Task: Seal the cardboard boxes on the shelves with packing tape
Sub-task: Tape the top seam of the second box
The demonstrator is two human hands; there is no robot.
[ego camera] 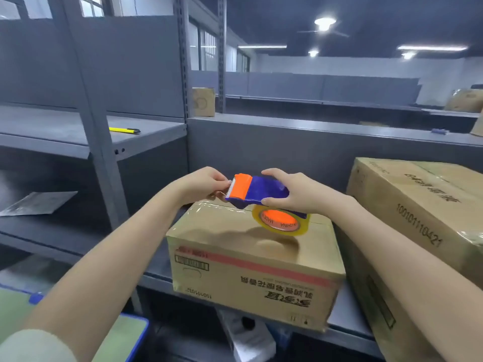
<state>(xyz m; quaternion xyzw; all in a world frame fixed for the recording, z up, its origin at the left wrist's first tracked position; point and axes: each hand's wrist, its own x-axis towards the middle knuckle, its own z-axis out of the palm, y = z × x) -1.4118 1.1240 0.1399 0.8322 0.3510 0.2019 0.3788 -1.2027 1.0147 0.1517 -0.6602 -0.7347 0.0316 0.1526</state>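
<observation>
step: start tape strip | left hand (206, 185) fingers pinch tape end (221, 192) at dispenser (261, 190) teeth | right hand (292, 195) grasps dispenser, over small box (251, 254) on near shelf (349, 313) | tip: pull flat, centre on seam, anchor beyond far edge

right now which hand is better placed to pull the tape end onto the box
Left. The left hand pinches at the toothed end of the tape dispenser, over the small box; the right hand grips its body.
</observation>
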